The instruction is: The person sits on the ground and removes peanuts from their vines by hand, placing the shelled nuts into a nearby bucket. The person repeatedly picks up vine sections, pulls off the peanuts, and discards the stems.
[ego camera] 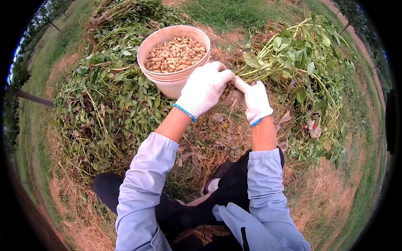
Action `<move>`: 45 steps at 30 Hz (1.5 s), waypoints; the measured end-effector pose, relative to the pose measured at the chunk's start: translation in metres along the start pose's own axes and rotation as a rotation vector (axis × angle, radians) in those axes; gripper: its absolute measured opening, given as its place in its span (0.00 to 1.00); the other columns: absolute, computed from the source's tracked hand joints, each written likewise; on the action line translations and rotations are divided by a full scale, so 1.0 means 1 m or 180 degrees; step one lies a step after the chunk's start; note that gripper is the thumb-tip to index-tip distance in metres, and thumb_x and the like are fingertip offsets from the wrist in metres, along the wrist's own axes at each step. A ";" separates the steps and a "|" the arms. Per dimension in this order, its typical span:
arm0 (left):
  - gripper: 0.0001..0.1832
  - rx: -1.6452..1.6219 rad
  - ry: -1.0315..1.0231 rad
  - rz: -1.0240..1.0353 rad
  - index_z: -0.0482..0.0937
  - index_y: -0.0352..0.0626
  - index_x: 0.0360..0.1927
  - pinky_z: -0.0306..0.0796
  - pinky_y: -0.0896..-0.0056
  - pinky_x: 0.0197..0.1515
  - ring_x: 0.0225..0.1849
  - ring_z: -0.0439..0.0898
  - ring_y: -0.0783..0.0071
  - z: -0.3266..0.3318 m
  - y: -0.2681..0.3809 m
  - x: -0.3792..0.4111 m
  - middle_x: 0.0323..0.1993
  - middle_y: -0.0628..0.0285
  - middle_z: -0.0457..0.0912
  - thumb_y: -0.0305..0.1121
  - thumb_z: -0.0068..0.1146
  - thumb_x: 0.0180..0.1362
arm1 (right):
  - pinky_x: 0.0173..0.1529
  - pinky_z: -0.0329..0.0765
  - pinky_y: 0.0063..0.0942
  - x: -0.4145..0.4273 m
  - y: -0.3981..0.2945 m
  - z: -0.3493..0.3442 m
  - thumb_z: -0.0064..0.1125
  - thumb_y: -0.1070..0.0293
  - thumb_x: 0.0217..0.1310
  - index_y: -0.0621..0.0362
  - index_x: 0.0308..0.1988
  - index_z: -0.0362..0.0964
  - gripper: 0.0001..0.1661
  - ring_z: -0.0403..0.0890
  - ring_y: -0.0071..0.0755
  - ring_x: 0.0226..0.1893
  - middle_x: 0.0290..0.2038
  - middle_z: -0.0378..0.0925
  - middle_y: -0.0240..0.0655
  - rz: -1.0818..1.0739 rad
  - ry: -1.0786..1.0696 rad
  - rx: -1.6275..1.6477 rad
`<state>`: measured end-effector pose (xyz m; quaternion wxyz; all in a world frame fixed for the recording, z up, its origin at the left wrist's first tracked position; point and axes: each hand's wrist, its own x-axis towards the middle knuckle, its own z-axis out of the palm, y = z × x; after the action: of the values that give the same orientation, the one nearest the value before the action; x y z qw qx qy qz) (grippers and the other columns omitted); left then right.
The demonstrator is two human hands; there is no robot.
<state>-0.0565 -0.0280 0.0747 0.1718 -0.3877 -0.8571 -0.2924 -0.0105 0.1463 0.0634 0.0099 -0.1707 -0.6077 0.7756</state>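
Observation:
Both hands wear white knit gloves with blue cuff edging. My right hand (257, 99) grips a bunch of peanut plants (267, 66) by the lower stems, and their leafy tops spread away to the right. At the brown root end, the fingers of my left hand (205, 88) are curled in and meet those of the right. The fingers partly hide the roots and anything pinched there. Just beyond my left hand stands a whitish plastic bucket (171, 86), holding many unshelled peanuts (176, 54) well below its rim.
A large heap of peanut vines (103, 103) lies left of the bucket and extends behind it. More leafy plants (323, 91) are piled at the right, with a scrap of plastic film (315, 128) among them. Dry straw and leaves (216, 135) cover the ground before my legs (232, 185).

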 end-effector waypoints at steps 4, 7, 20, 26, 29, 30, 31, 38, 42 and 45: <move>0.09 0.0563 -0.0118 0.0399 0.83 0.50 0.39 0.75 0.54 0.47 0.45 0.81 0.55 -0.008 0.004 0.002 0.39 0.62 0.80 0.28 0.64 0.53 | 0.33 0.78 0.23 -0.002 -0.001 0.000 0.67 0.68 0.64 0.59 0.45 0.79 0.11 0.81 0.23 0.32 0.37 0.84 0.29 -0.0047 -0.0018 0.0059; 0.10 0.0797 -0.0235 0.0465 0.82 0.50 0.39 0.75 0.52 0.46 0.43 0.81 0.55 -0.008 0.004 -0.001 0.39 0.64 0.80 0.29 0.65 0.52 | 0.34 0.78 0.23 -0.009 -0.005 0.004 0.65 0.68 0.66 0.56 0.47 0.77 0.11 0.81 0.22 0.34 0.39 0.83 0.28 -0.0111 -0.0002 0.0201; 0.09 -0.0865 -0.0001 -0.0340 0.79 0.43 0.45 0.78 0.62 0.47 0.43 0.83 0.62 0.004 0.001 -0.009 0.39 0.59 0.80 0.24 0.59 0.62 | 0.44 0.76 0.30 0.003 0.006 -0.002 0.59 0.71 0.71 0.48 0.51 0.73 0.11 0.79 0.24 0.42 0.44 0.81 0.24 0.0219 -0.0538 0.1571; 0.09 0.0630 -0.0704 0.0565 0.82 0.50 0.41 0.77 0.55 0.43 0.42 0.83 0.57 -0.023 -0.001 0.013 0.37 0.60 0.79 0.36 0.64 0.57 | 0.44 0.80 0.34 0.006 0.012 -0.003 0.58 0.73 0.70 0.53 0.52 0.73 0.12 0.82 0.30 0.44 0.44 0.82 0.30 0.0066 -0.0423 0.1364; 0.09 0.0786 -0.0770 0.0414 0.80 0.47 0.40 0.78 0.56 0.41 0.41 0.83 0.56 -0.021 -0.005 0.012 0.36 0.60 0.79 0.37 0.63 0.58 | 0.49 0.81 0.35 0.000 0.008 0.008 0.58 0.74 0.70 0.55 0.54 0.72 0.14 0.83 0.32 0.47 0.48 0.82 0.32 0.0099 -0.0394 0.1236; 0.09 0.0982 -0.0790 0.0309 0.80 0.47 0.40 0.78 0.56 0.42 0.41 0.83 0.56 -0.021 0.001 0.013 0.36 0.60 0.79 0.37 0.62 0.59 | 0.51 0.82 0.36 0.002 0.010 0.011 0.59 0.75 0.69 0.56 0.55 0.72 0.15 0.83 0.33 0.48 0.49 0.82 0.32 0.0069 -0.0298 0.1262; 0.09 0.1178 -0.0810 0.0203 0.79 0.46 0.41 0.78 0.56 0.42 0.41 0.84 0.55 -0.019 0.009 0.013 0.36 0.59 0.80 0.37 0.62 0.60 | 0.50 0.82 0.35 0.002 0.011 0.012 0.59 0.75 0.69 0.56 0.55 0.72 0.16 0.84 0.33 0.47 0.49 0.82 0.32 0.0031 -0.0276 0.1314; 0.10 -0.0076 -0.0449 -0.0890 0.78 0.45 0.46 0.77 0.53 0.46 0.42 0.83 0.52 -0.011 0.013 -0.001 0.37 0.55 0.80 0.33 0.60 0.63 | 0.53 0.81 0.37 0.004 0.011 0.008 0.61 0.75 0.69 0.55 0.53 0.74 0.14 0.84 0.34 0.47 0.48 0.83 0.34 -0.0030 -0.0301 0.1370; 0.10 -0.0148 -0.0534 -0.0320 0.77 0.43 0.46 0.76 0.54 0.49 0.44 0.83 0.51 -0.011 0.001 -0.006 0.40 0.53 0.81 0.34 0.60 0.64 | 0.45 0.80 0.31 0.004 0.012 0.008 0.62 0.74 0.68 0.53 0.52 0.74 0.14 0.83 0.29 0.43 0.45 0.82 0.30 0.0049 -0.0286 0.1557; 0.11 -0.0156 -0.0670 -0.0588 0.77 0.42 0.46 0.76 0.54 0.50 0.46 0.83 0.51 -0.014 0.007 -0.002 0.42 0.51 0.82 0.35 0.59 0.65 | 0.45 0.80 0.30 0.006 0.017 0.005 0.63 0.74 0.68 0.54 0.52 0.73 0.14 0.83 0.29 0.43 0.46 0.82 0.30 0.0004 -0.0268 0.1448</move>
<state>-0.0488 -0.0343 0.0866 0.0438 -0.3398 -0.8950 -0.2855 -0.0145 0.1389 0.0471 0.0222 -0.1319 -0.4169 0.8990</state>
